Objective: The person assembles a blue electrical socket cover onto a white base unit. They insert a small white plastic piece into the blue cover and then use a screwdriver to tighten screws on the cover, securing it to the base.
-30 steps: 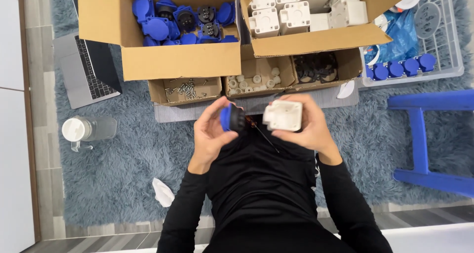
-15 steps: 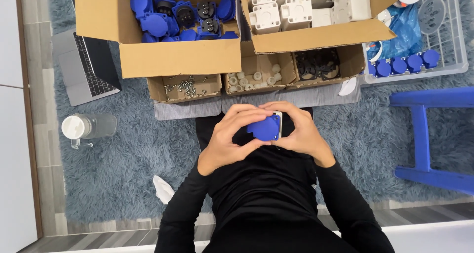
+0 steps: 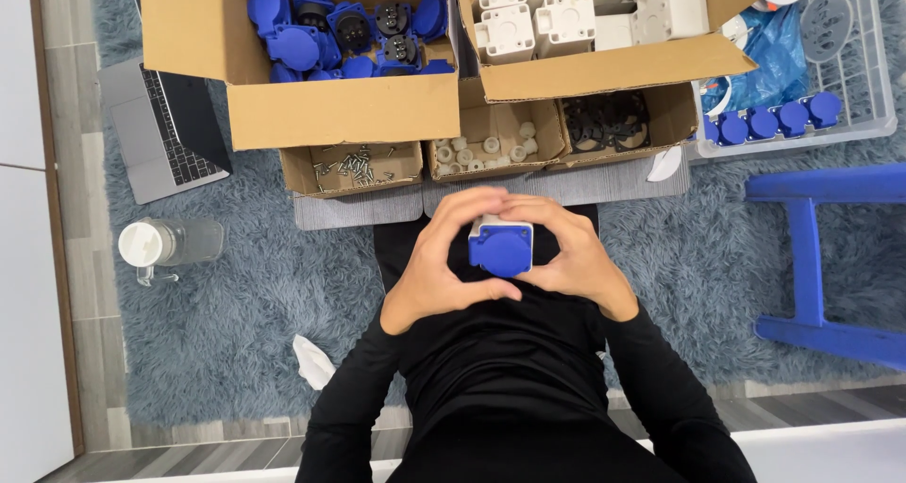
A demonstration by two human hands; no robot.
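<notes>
Both my hands wrap around one small assembly held over my lap: a white housing block with a blue socket cover [image 3: 501, 248] facing up. My left hand [image 3: 442, 261] cups its left side, with fingers curled over the top. My right hand [image 3: 567, 254] cups its right side, and the fingertips of both hands meet above the block. Most of the white housing is hidden by my fingers.
A cardboard box of blue socket parts [image 3: 344, 30] and a box of white housings [image 3: 576, 11] stand ahead. Below them are small boxes of screws [image 3: 354, 165], white rings [image 3: 486, 148] and black gaskets [image 3: 609, 120]. A laptop [image 3: 160, 134], bottle [image 3: 165, 242], white basket [image 3: 849, 77] and blue stool [image 3: 830, 257] surround me on the grey rug.
A second ago the blue cover was in my left hand, apart from the white housing in my right. They came together, and now both hands press around the joined piece.
</notes>
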